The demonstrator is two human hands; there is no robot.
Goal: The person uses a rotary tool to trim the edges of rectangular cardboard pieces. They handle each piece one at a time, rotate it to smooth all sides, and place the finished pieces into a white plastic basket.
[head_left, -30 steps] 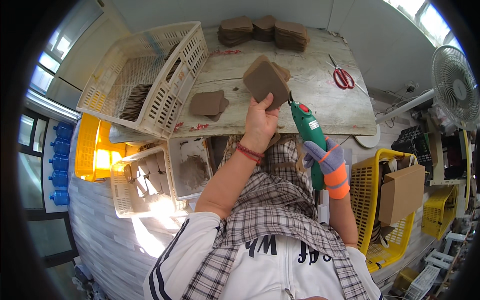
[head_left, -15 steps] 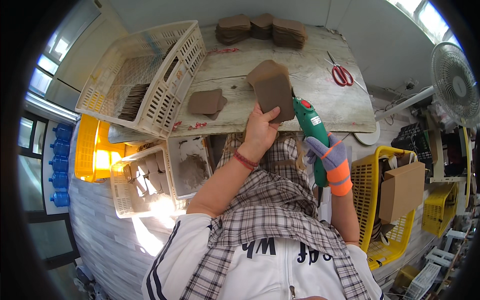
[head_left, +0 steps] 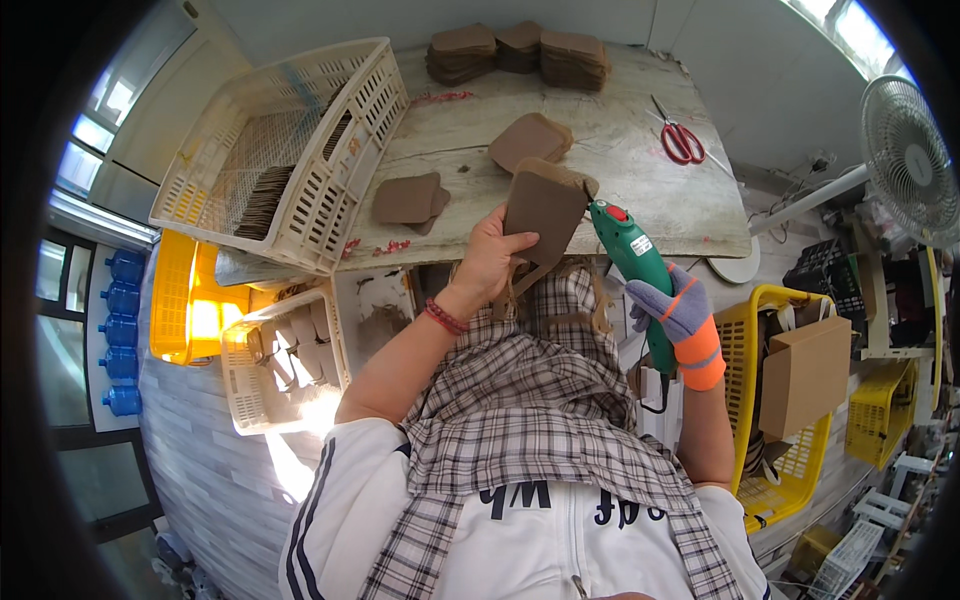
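Pinched between the thumb and fingers of my bare left hand is a brown rounded-corner sheet piece, raised over the table's near edge. A thin brown strip dangles below it. My right hand, in a grey and orange glove, grips a green electric cutter with a red button. The cutter's dark tip meets the piece's upper right corner. Just beyond lies a small pile of similar pieces; a few more pieces rest to the left.
Stacks of brown pieces stand at the table's back. Red-handled scissors lie right. A cream crate sits left, a yellow basket with a cardboard box right, near a fan.
My left hand has moved left and nearer with the sheet piece, uncovering the pile behind it. The cutter has shifted slightly right and nearer, its tip now at the piece's corner. A strip now dangles.
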